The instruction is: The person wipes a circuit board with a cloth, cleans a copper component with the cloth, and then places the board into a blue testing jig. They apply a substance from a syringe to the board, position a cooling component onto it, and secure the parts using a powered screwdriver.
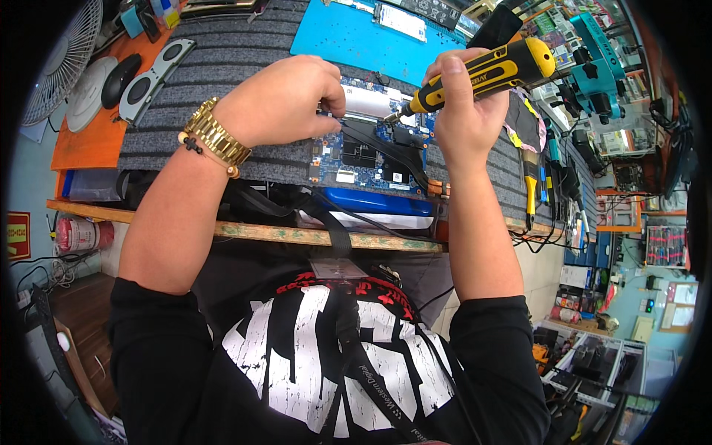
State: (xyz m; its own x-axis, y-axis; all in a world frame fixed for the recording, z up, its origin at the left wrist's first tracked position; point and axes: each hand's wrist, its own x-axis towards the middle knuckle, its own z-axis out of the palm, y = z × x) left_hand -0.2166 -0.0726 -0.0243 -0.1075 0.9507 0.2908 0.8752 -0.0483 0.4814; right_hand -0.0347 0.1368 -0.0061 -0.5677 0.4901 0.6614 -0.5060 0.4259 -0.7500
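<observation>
A blue laptop motherboard (326, 167) lies on the grey ribbed mat in front of me, with a silvery plate (365, 101) and black heat-sink parts on it. My right hand (469, 111) grips a yellow and black electric screwdriver (489, 73), tilted down to the left. Its bit points at the board just below the silvery plate; whether it sits in a screw I cannot tell. At the board's left side is my left hand (285, 100), fingers curled and thumb near the forefinger. What its fingertips hold, if anything, is hidden. A black cable (393, 154) crosses the board.
Beyond the board lies a bright blue work mat (334, 38) with laptop parts. A speaker bar (156, 80), a black mouse (120, 80) and a fan (65, 59) stand at the left. To the right are a yellow-handled brush (530, 189) and a teal clamp-like tool (597, 70).
</observation>
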